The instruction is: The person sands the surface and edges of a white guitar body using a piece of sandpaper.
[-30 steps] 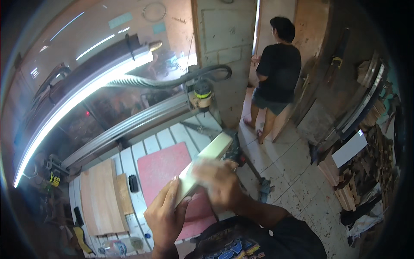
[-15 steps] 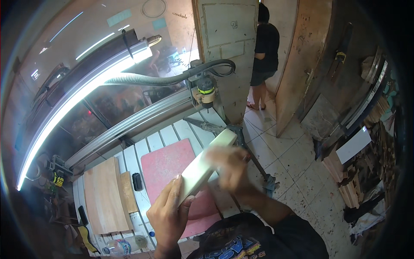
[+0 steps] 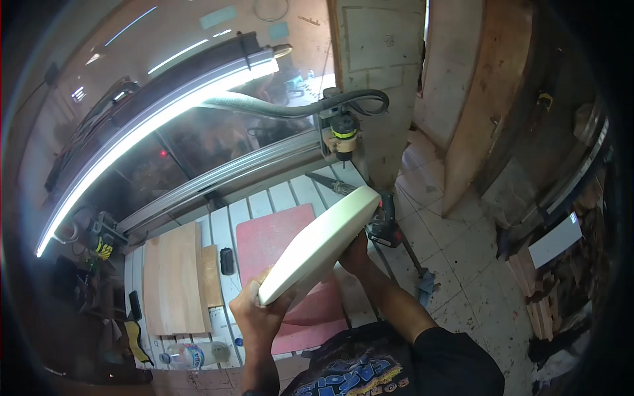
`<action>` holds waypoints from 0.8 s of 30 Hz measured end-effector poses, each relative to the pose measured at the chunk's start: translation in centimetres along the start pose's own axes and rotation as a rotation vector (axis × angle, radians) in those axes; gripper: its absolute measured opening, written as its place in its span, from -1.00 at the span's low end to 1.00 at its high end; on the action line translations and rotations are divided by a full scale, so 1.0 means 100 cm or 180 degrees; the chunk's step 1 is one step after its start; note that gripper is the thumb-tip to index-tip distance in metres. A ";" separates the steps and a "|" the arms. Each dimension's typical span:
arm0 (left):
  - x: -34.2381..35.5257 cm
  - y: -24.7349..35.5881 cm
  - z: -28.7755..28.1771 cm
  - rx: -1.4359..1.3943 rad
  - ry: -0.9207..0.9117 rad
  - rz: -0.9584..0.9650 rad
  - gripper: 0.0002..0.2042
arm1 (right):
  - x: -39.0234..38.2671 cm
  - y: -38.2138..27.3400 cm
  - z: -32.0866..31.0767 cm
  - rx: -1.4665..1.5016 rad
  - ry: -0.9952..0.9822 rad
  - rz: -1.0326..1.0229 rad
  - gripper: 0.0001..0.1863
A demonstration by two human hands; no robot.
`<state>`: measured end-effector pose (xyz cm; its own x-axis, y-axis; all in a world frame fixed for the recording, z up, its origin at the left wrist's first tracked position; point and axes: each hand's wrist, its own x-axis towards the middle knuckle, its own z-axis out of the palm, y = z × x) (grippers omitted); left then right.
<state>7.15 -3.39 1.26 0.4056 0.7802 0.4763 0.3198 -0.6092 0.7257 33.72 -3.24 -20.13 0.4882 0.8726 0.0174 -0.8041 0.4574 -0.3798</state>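
Observation:
A thick, pale cream slab with angled ends is held up in front of me, tilted so its far end points up to the right. My left hand grips its near lower end, with the thumb side against the edge. Against the slab's underside at the right, my right hand holds on, its fingers mostly hidden behind the slab. Below it, pink sheets lie on the white slatted table.
Wooden boards, a black case and a plastic bottle lie at the left. Across the back runs a rail with a spindle. A cordless power tool sits right of the slab. Wood scraps pile at far right.
My right hand has gone from a blurred rub over the slab's top to its underside. The slab has turned, showing its broad face. The person in the doorway is almost out of sight.

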 end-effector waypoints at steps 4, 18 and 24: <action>-0.015 0.006 -0.024 0.0129 0.0435 0.0048 -0.53 | 0.003 0.000 0.067 -0.0788 0.0605 -0.0394 -0.59; -0.110 -0.048 -0.064 -0.0042 0.1977 -0.0426 -0.21 | -0.006 -0.001 0.170 -0.2147 -0.0147 -0.0405 -0.59; -0.121 -0.041 -0.088 0.0522 0.1412 -0.0220 -0.23 | 0.008 0.024 0.163 -0.1915 -0.0496 -0.0133 -0.53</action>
<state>-6.64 -9.07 -3.12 -0.0145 0.7833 0.6215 0.4786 -0.5403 0.6921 26.71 1.35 -5.96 0.4233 0.8916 0.1610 -0.4311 0.3545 -0.8297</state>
